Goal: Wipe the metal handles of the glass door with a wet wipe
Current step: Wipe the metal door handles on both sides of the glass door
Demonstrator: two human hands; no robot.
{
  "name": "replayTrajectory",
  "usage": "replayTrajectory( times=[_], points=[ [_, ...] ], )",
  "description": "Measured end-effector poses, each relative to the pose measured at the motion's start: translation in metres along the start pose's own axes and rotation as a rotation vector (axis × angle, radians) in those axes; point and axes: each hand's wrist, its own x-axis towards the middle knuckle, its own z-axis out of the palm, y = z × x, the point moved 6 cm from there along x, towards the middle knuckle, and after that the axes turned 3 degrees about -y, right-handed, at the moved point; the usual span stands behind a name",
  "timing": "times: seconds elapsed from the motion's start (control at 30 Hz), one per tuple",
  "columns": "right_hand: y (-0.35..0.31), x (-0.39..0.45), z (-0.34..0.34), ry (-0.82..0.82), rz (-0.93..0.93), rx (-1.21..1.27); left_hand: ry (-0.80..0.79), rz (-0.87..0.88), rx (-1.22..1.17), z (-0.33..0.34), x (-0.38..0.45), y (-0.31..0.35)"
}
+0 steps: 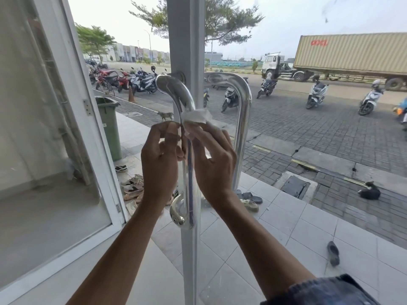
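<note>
The right hand [212,155] pinched the wet wipe [196,117] against the near handle [186,137], high on its shaft; the left hand [159,159], fingers curled, steadied the wipe's edge. The lower shaft and the far handle [241,128] (outside the glass) probably remained.

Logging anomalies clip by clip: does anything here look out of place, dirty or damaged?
Two things. Dark smudges mark the glass at upper right. Shoes lie scattered on the tiles outside, and a lone shoe lies apart at lower right. The wipe is on the near handle as expected.
</note>
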Motion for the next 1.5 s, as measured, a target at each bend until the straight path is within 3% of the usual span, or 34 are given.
replayTrajectory(
  times=[0.13, 0.3, 0.37, 0.57, 0.83, 0.97, 1.07, 1.2, 1.5],
  points=[
    [0.009, 0.026, 0.003, 0.068, 0.134, 0.091, 0.008, 0.0, -0.001, 0.002, 0.003, -0.001],
    [-0.003, 0.01, 0.01, -0.038, -0.142, -0.035, 0.02, -0.015, -0.001, 0.001, 0.004, -0.004],
    [-0.001, 0.016, 0.011, -0.045, -0.158, -0.016, 0.017, -0.01, 0.001, 0.001, 0.005, -0.002],
    [0.01, 0.033, 0.012, 0.085, 0.172, 0.19, 0.007, 0.023, -0.007, 0.001, 0.012, 0.004],
    [-0.003, 0.035, 0.013, -0.018, -0.184, -0.038, 0.011, 0.053, -0.059, 0.004, 0.019, 0.01],
    [0.003, 0.061, 0.019, -0.017, 0.101, 0.131, 0.019, 0.056, -0.088, 0.002, 0.027, 0.012],
    [-0.001, 0.048, 0.019, -0.013, 0.111, 0.105, 0.012, 0.075, -0.111, -0.001, 0.031, 0.015],
    [-0.008, 0.067, 0.028, -0.113, -0.078, -0.037, 0.008, 0.101, -0.093, -0.003, 0.039, 0.016],
    [-0.008, 0.1, 0.052, -0.463, -0.106, -0.06, 0.07, 0.072, -0.178, -0.005, 0.054, 0.009]
  ],
)
